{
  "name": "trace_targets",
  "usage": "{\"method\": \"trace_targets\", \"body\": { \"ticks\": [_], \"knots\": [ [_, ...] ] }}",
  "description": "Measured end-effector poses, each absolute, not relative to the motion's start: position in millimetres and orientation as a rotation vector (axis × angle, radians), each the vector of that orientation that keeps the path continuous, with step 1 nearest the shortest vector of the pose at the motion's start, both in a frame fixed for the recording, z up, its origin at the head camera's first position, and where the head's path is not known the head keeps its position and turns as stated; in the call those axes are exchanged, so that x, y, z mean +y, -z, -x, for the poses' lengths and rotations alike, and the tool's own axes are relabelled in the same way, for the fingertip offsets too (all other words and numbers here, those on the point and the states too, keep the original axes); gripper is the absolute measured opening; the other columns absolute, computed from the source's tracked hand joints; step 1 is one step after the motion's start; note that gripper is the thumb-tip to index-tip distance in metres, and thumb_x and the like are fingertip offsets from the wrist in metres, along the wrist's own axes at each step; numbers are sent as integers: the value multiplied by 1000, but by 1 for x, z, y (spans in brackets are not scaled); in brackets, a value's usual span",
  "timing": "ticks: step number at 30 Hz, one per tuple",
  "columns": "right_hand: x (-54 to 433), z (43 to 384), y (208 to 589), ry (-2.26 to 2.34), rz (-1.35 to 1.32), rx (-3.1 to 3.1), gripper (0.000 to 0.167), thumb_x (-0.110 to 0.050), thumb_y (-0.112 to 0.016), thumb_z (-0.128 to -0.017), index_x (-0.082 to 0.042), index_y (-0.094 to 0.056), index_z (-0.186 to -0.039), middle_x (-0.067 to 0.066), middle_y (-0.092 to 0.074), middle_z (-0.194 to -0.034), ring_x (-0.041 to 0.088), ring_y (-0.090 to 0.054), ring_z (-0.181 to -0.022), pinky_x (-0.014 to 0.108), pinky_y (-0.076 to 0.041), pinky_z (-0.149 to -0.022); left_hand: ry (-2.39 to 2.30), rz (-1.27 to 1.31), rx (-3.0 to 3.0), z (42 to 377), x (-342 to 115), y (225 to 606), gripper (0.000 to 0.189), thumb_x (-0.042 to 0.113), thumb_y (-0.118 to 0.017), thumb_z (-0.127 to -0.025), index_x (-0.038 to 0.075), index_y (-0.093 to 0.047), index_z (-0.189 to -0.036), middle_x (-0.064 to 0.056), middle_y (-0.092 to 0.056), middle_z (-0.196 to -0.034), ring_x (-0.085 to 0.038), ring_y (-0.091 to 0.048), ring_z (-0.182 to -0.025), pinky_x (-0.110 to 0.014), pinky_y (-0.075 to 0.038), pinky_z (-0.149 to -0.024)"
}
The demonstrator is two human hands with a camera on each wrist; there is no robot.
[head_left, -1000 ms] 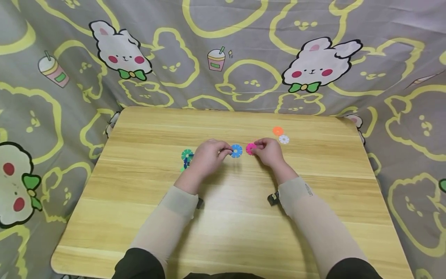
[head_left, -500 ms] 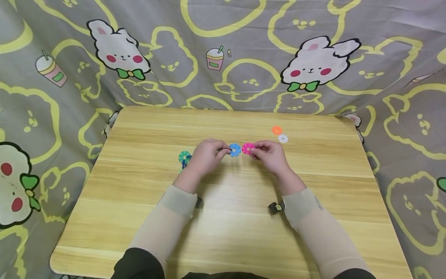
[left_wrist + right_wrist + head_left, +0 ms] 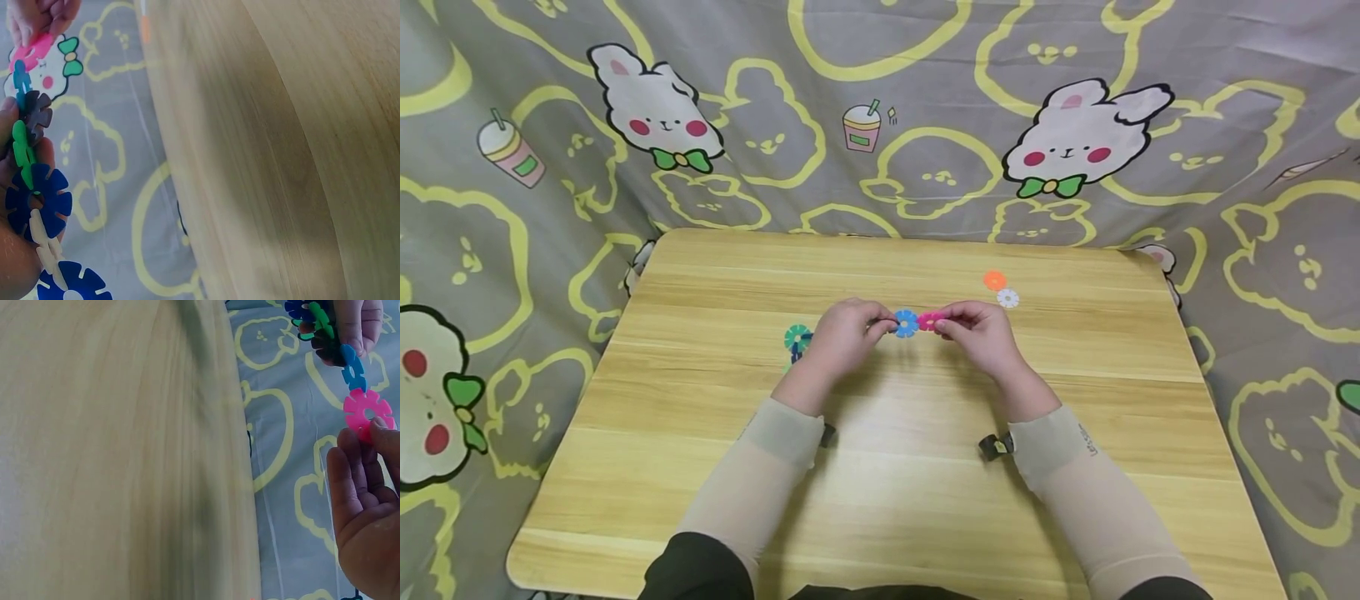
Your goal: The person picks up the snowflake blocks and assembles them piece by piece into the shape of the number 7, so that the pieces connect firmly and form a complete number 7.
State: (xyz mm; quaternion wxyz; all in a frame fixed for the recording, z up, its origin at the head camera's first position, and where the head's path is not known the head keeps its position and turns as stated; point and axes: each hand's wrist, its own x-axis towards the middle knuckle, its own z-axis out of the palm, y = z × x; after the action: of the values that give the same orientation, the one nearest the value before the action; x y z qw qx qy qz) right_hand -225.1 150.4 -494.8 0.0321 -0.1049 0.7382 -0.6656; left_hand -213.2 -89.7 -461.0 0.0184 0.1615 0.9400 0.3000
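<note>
My left hand (image 3: pixel 848 333) pinches a chain of slotted plastic snowflake discs, raised over the table, near its dark disc (image 3: pixel 42 117) and light blue disc (image 3: pixel 906 324). Thumb and fingers of my right hand (image 3: pixel 983 332) pinch a pink disc (image 3: pixel 355 407). The pink disc meets the light blue one edge to edge, turned at an angle to it; how deep the slots sit cannot be told. Down the chain in the left wrist view follow a green disc (image 3: pixel 22 147), a dark blue disc (image 3: pixel 57 199) and a white disc (image 3: pixel 44 240). A teal-green disc (image 3: pixel 796 337) shows left of my left hand.
An orange disc (image 3: pixel 995 280) and a white loose disc (image 3: pixel 1008 298) lie close together toward the back right of the wooden table (image 3: pixel 880 500). A patterned grey curtain (image 3: pixel 925 200) hangs along the table's back and sides.
My right hand has moved left, bringing the pink disc from apart to touching the light blue disc. The pink disc has also tilted flatter. My left hand stays nearly still.
</note>
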Motion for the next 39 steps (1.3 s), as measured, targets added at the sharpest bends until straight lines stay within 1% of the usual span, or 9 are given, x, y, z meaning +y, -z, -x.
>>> {"method": "trace_targets", "body": {
  "ticks": [4, 7, 14, 18, 20, 24, 29, 33, 39],
  "knots": [
    [149, 225, 493, 2032, 401, 2311, 7, 13, -72, -93, 17, -73, -100, 32, -73, -99, 7, -70, -78, 22, -61, -74, -918, -517, 2922, 213, -89, 460, 19, 29, -68, -106, 15, -81, -107, 1, -77, -105, -20, -66, -100, -41, -54, -93],
    [150, 224, 491, 2006, 423, 2348, 6, 12, -73, -93, 15, -74, -99, 32, -73, -98, 6, -69, -78, 21, -60, -73, -915, -530, 2925, 214, -87, 459, 19, 29, -69, -106, 15, -82, -107, 1, -77, -104, -20, -66, -98, -41, -54, -91],
    [151, 222, 484, 2018, 445, 2365, 6, 17, -73, -91, 11, -76, -93, 31, -72, -96, 7, -70, -77, 21, -60, -71, -927, -550, 2950, 214, -83, 458, 20, 28, -70, -105, 12, -82, -107, -1, -77, -102, -20, -67, -96, -39, -55, -89],
    [152, 222, 483, 1987, 460, 2397, 1, 12, -76, -92, 13, -75, -92, 29, -73, -95, 7, -68, -76, 19, -58, -68, -948, -566, 2956, 214, -79, 459, 19, 26, -70, -105, 11, -82, -106, -1, -77, -100, -20, -67, -95, -39, -56, -87],
    [152, 221, 483, 1979, 464, 2409, 5, 10, -77, -92, 14, -74, -92, 28, -73, -94, 8, -68, -75, 19, -57, -67, -957, -565, 2955, 213, -77, 459, 19, 26, -70, -105, 11, -82, -106, -2, -77, -100, -20, -67, -95, -39, -56, -87],
    [151, 220, 487, 1996, 459, 2395, 2, 13, -76, -91, 12, -75, -90, 28, -73, -93, 8, -67, -74, 19, -57, -67, -954, -557, 2962, 212, -76, 461, 18, 25, -70, -105, 11, -81, -106, -2, -77, -102, -20, -68, -96, -39, -57, -88],
    [150, 218, 490, 2016, 469, 2390, 4, 15, -77, -89, 12, -75, -90, 30, -73, -92, 8, -67, -73, 18, -57, -66, -952, -606, 2985, 211, -76, 463, 17, 23, -70, -105, 10, -81, -104, -3, -77, -100, -21, -69, -94, -39, -57, -88],
    [150, 217, 489, 1991, 470, 2416, 3, 14, -77, -89, 13, -75, -91, 29, -73, -92, 8, -66, -72, 17, -55, -64, -939, -646, 2974, 211, -78, 463, 16, 23, -69, -105, 11, -80, -105, -1, -77, -100, -19, -68, -92, -38, -57, -86],
    [148, 217, 489, 1948, 465, 2495, 3, 10, -79, -90, 9, -77, -91, 24, -75, -90, 9, -64, -71, 18, -50, -60, -836, -704, 2986, 215, -79, 460, 16, 25, -67, -107, 15, -78, -111, 2, -77, -103, -20, -68, -94, -38, -56, -87]
  ]
}}
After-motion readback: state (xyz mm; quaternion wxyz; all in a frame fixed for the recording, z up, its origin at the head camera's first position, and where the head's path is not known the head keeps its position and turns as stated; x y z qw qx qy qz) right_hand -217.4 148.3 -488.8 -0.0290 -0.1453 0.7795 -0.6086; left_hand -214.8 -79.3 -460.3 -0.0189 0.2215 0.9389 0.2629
